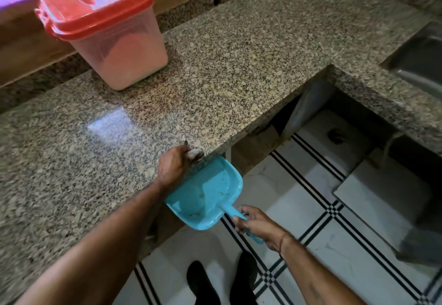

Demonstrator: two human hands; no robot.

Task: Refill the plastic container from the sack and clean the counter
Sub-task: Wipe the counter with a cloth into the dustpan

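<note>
A clear plastic container (119, 49) with a red lid stands closed at the back left of the speckled granite counter (239, 53), holding pale powder or grain. My left hand (174, 166) rests at the counter's front edge, fingers curled around something small and pale that I cannot identify. My right hand (257, 224) grips the handle of a turquoise dustpan (205, 194), held just below the counter edge under my left hand. A few crumbs lie in the pan. The sack is not in view.
A steel sink (421, 65) is set into the counter at the right. Below the counter edge is an open recess (318, 118) and a white tiled floor (334, 233) with black stripes. My dark shoes (203, 283) show at the bottom.
</note>
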